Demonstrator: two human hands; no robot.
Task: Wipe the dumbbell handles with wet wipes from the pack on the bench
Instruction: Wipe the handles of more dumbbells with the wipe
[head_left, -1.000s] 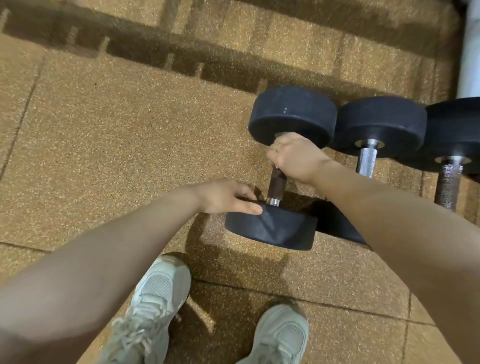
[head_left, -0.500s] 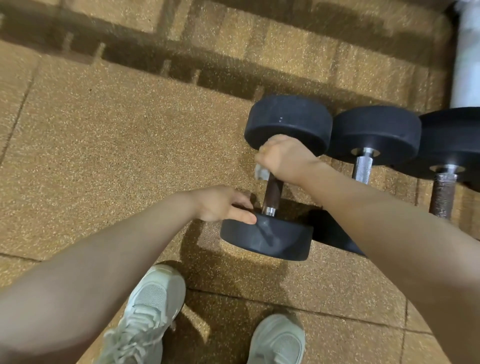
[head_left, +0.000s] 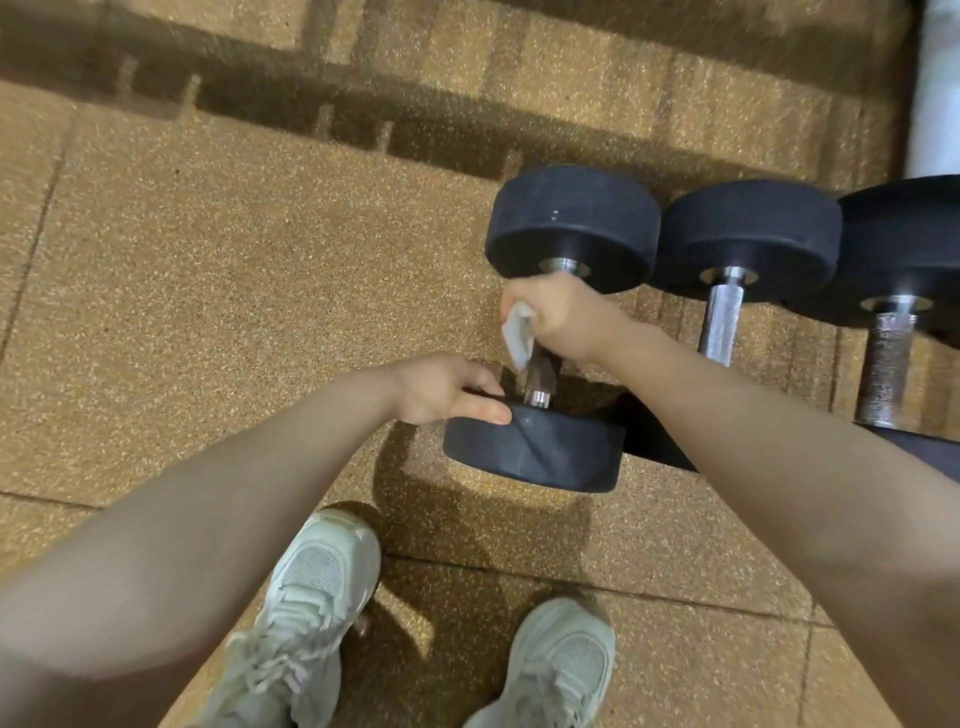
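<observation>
Both hands are at the nearest dumbbell (head_left: 540, 452): right hand (head_left: 558, 314) grips a wet wipe (head_left: 518, 332) around its handle (head_left: 540, 376), left hand (head_left: 447, 389) rests with straight fingers on its near weight.

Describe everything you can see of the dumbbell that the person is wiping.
The dumbbell lies on the speckled floor, leftmost in a row of three. It has two round black heads, rubber by the look, and a dark handle with bright metal collars. The right hand grips the handle with a pale wet wipe. The left hand rests on the near head.
</observation>
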